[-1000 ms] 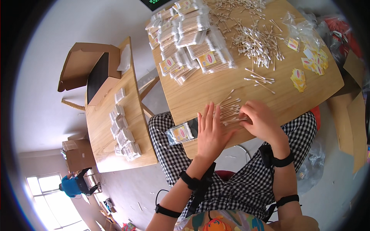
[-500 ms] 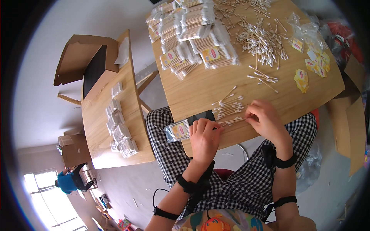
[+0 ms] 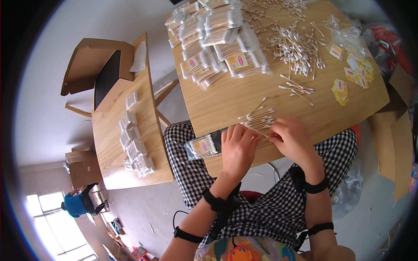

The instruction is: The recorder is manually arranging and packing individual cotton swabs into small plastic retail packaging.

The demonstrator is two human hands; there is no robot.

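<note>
Yellow-and-white cards (image 3: 340, 92) with red ovals lie on the surface (image 3: 217, 104); similar labels show in stacked packets (image 3: 237, 65), print too small to read. The right hand (image 3: 291, 137) pinches its grip on a cotton swab (image 3: 261, 133) near the close edge; the left hand's grip (image 3: 238, 150) is curled, its hold unclear.

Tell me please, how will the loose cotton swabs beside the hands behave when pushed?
The cotton swabs are probably very light, being thin sticks with small tips. They may roll or scatter, as they lie loose on the table. Their straight shafts suggest stiffness, though they might snap if bent.
</note>
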